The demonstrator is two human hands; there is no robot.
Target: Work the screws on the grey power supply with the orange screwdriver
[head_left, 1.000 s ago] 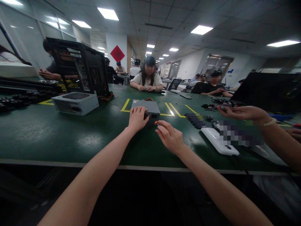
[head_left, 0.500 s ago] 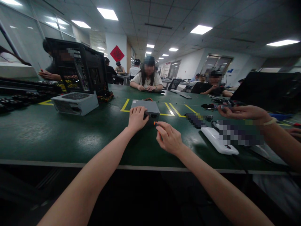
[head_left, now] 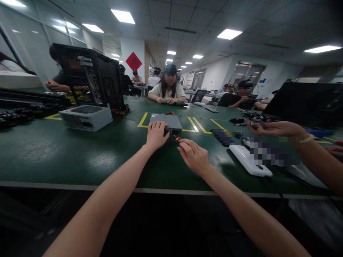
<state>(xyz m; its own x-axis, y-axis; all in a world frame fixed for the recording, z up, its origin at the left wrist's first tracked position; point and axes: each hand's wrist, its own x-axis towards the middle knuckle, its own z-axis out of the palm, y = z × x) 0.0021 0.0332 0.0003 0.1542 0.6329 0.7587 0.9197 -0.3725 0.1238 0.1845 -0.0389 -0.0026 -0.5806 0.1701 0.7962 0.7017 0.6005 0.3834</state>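
Observation:
A flat grey computer power supply [head_left: 168, 122] lies inside yellow tape lines on the green table, its socket side facing me. My left hand [head_left: 157, 135] grips its near left corner, fingers bent over the edge. My right hand [head_left: 195, 156], just right of and nearer than the power supply, pinches a small screwdriver [head_left: 177, 139] with an orange and black handle. The thin shaft points up and left toward the near face of the power supply. Whether its tip touches a screw is too small to tell.
A second, larger power supply [head_left: 85, 117] and an open black computer case [head_left: 92, 76] stand on the left. On the right lie a white device [head_left: 250, 159] and tangled cables [head_left: 250, 117]. A neighbour's hand [head_left: 278, 129] reaches in there. Another person [head_left: 167, 89] sits opposite.
My right hand has shifted slightly right, and the screwdriver's angle has changed, so more of its handle and shaft shows. My left hand and the power supply have stayed put.

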